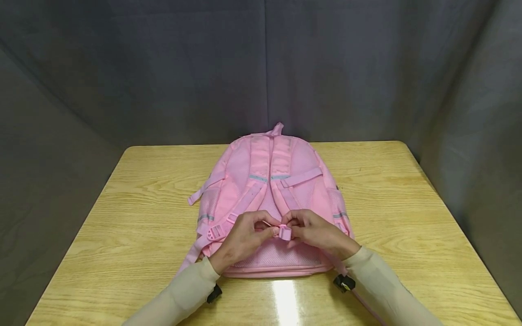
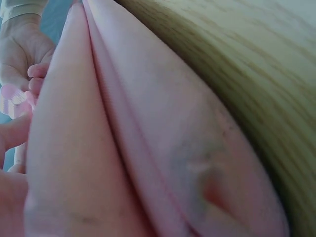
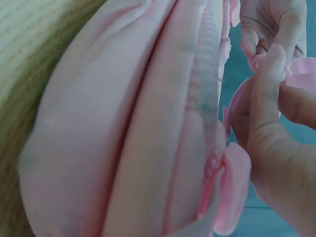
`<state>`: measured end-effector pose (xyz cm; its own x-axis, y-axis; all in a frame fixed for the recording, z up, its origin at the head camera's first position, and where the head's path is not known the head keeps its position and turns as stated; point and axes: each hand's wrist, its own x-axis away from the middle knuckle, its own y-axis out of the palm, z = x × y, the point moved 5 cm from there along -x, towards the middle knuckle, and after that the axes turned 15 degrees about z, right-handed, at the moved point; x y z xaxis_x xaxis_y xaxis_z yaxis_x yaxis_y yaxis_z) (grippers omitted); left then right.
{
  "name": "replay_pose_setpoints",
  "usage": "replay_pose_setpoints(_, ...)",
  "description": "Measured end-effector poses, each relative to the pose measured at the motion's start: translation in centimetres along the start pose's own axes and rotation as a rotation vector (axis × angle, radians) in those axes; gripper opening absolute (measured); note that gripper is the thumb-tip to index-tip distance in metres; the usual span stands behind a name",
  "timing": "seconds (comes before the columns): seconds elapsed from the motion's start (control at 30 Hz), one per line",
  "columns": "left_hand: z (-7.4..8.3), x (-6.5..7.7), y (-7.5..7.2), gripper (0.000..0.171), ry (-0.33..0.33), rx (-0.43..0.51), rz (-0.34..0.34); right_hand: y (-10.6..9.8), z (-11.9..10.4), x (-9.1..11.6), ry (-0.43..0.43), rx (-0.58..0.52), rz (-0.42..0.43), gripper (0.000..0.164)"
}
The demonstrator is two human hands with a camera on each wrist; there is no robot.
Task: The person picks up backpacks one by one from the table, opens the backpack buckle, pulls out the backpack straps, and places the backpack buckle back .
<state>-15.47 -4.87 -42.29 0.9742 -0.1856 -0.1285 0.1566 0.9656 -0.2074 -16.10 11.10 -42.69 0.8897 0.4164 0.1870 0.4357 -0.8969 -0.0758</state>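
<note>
A pink backpack [image 1: 261,253] lies with its shoulder straps facing up. Over its lower middle, both hands meet at a small pink plastic strap buckle [image 1: 284,232] with webbing looped at it. Thumb and forefinger of my left hand [image 1: 249,235] pinch the buckle from the left. From the right, my right hand [image 1: 318,232] pinches the same buckle and its webbing [image 3: 302,74]. In the left wrist view the buckle [image 2: 15,98] shows at the left edge, partly hidden behind the bag's side. Fingers cover part of it in the right wrist view.
The bag rests on a wood-grain table [image 1: 142,203] before a dark grey curtain [image 1: 183,72]. On its left, a loose strap end [image 1: 193,199] and another buckle [image 1: 216,232] lie beside my left wrist. A small top loop [image 1: 278,128] points toward the curtain.
</note>
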Motion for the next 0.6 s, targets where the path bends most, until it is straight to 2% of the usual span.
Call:
replay_pose_setpoints(0.23, 0.19, -0.20, -0.16, 0.010, -0.018, 0.005, -0.006, -0.21, -0.15, 0.10, -0.006, 0.002, 0.020, 0.017)
replay_pose_setpoints(0.6, 0.37, -0.34, -0.39, 0.011, -0.011, 0.013, 0.001, -0.66, -0.38, 0.18, -0.093, 0.038, 0.069, 0.017)
